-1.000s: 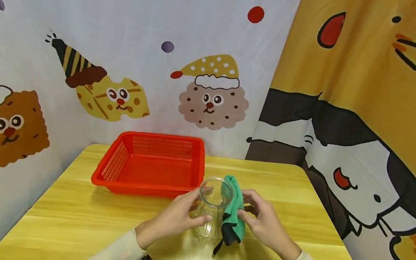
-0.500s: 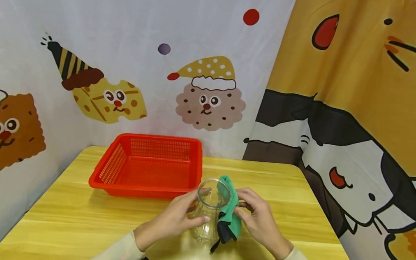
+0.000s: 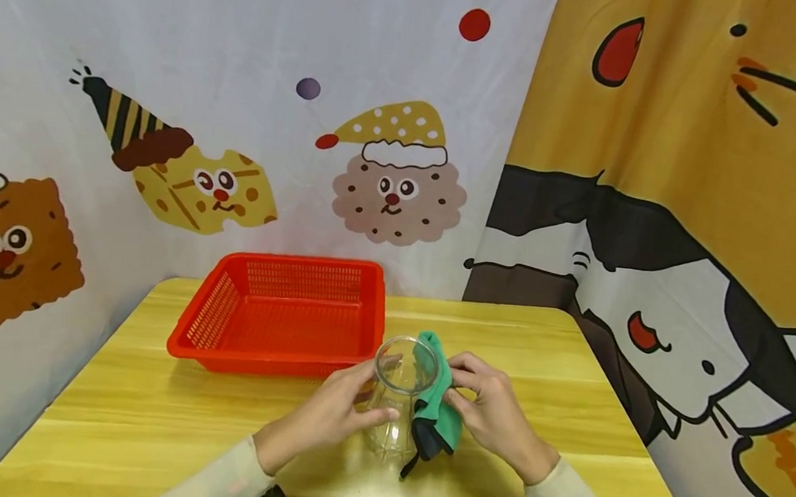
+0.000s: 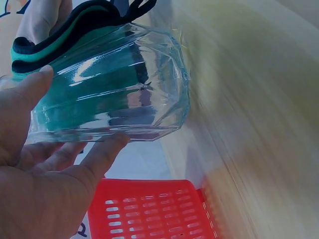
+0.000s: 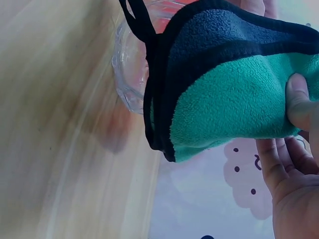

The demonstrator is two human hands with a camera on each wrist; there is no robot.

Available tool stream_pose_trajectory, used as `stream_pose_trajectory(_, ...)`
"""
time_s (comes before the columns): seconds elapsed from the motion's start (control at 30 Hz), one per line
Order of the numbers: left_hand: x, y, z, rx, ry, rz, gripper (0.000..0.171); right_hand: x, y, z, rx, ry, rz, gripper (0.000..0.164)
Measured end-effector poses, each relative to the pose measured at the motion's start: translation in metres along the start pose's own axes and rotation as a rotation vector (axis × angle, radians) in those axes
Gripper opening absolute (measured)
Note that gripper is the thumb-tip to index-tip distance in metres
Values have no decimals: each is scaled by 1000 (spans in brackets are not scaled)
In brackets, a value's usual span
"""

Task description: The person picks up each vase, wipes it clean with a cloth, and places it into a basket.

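A clear glass jar (image 3: pixel 391 422) with faceted sides stands upright, its round mouth facing up. My left hand (image 3: pixel 326 414) grips it from the left, with the thumb on the near side and the fingers behind. Against the right side of the jar lies a folded green cloth (image 3: pixel 450 423) with black edging and a black loop. Between thumb and fingers my right hand (image 3: pixel 497 415) pinches this cloth. In the left wrist view the cloth shows green through the jar's wall (image 4: pixel 94 94). Whether the jar's base touches the table cannot be told.
A red plastic basket (image 3: pixel 274 365) with slotted walls stands behind and to the left of the jar. Under everything is a yellow wood-grain table (image 3: pixel 140 431). A printed curtain (image 3: pixel 245 46) with cartoon figures hangs along its back and sides.
My right hand has moved a little left with the cloth, closer to the jar. The left hand keeps its grip on the jar. The whole head view has shifted slightly.
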State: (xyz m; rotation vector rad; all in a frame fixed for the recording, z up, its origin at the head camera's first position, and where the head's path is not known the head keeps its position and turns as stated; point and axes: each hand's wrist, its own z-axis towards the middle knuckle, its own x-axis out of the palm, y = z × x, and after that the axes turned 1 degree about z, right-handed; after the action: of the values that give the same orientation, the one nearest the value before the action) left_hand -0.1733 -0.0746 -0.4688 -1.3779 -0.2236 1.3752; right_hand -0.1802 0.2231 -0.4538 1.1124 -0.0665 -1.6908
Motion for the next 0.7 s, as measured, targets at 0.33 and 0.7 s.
stream_pose_trajectory(0.33,-2,0,-2,-2,5,19,77,-1,-3,6,-108,64,-72,36)
stream_pose_trajectory(0.7,0,-1,-3,-24,11,2,78,0,-6,3,-99,145,-100,30)
